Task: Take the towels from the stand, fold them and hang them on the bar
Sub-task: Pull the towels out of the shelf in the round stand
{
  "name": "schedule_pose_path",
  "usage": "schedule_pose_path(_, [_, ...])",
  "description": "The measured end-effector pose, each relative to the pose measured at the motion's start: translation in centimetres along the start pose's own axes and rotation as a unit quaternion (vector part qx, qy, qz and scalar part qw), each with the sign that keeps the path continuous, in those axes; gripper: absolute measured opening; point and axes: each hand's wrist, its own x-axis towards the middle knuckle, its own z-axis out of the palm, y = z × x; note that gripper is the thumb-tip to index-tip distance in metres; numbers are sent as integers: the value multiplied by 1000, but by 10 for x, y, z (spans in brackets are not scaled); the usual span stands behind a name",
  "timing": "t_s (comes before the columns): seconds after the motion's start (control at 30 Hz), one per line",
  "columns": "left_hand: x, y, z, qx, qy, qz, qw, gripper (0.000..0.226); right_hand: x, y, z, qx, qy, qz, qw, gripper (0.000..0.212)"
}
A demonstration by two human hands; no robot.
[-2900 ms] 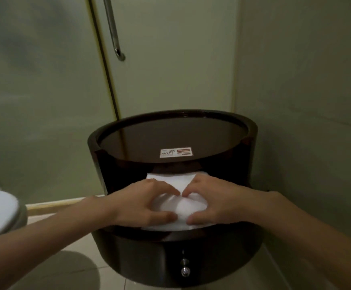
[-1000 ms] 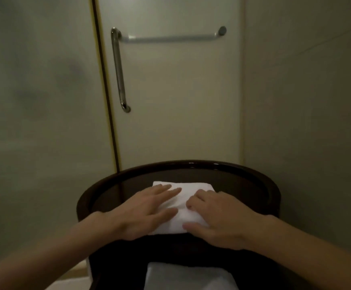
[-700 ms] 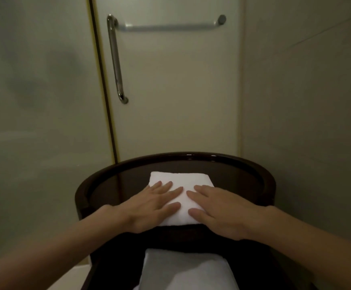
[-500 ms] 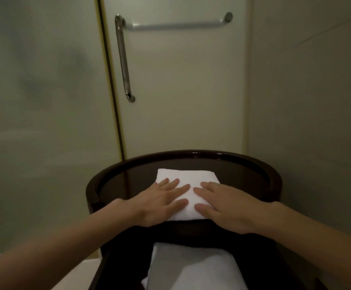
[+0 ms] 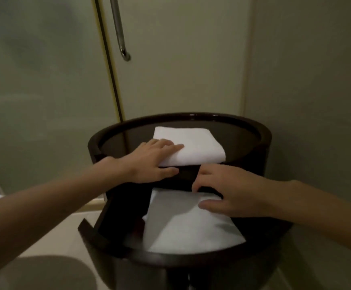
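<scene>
You are looking down into a dim corner with pale greenish walls, where a frosted glass door stands at your 12 o'clock with a dark vertical frame strip at its left edge. The lower end of a polished metal bar handle hangs on that door toward 11 o'clock. A pale tiled floor shows at 8 o'clock.

In front of you sits a round, dark glossy wooden stand with a raised rim around its top surface and an open shelf below. On the top, a small white folded towel lies flat, its long axis running roughly 9 to 3 o'clock, with its folded near edge facing you at the stand's front lip. Your left hand rests on the towel's 8 o'clock corner, fingers spread flat on the cloth and thumb tucked under its near edge, so it lightly pinches that corner.

On the lower shelf lies a larger white folded towel, its long axis running roughly 11 to 5 o'clock. Your right hand sits at that towel's 1 o'clock end, fingers curled over its far edge and thumb pressed on its top; whether it has closed fully on the cloth cannot be told.
</scene>
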Motion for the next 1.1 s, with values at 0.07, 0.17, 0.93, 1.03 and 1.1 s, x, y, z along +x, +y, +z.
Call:
schedule_pose_path(0.07, [-3, 2, 6, -2, 10, -1, 1000, 78, -2, -4, 3, 12, -62, 3, 998, 33])
schedule_pose_path(0.17, [-5, 6, 13, 0, 39, 2, 999, 81, -2, -14, 9, 55, -139, 18, 989, 36])
schedule_pose_path(0.93, [-12, 14, 20, -44, 82, -20, 995, 74, 18, -8, 43, -1, -151, -8, 989, 51])
schedule_pose_path(1.03, [-12, 13, 20, -45, 81, -17, 996, 73, 18, -3, 44, 2, -136, -3, 991, 51])
schedule_pose_path(1.1, [-11, 12, 20, -45, 79, -16, 996, 73, 17, -1, 45, 10, -137, -2, 991, 55])
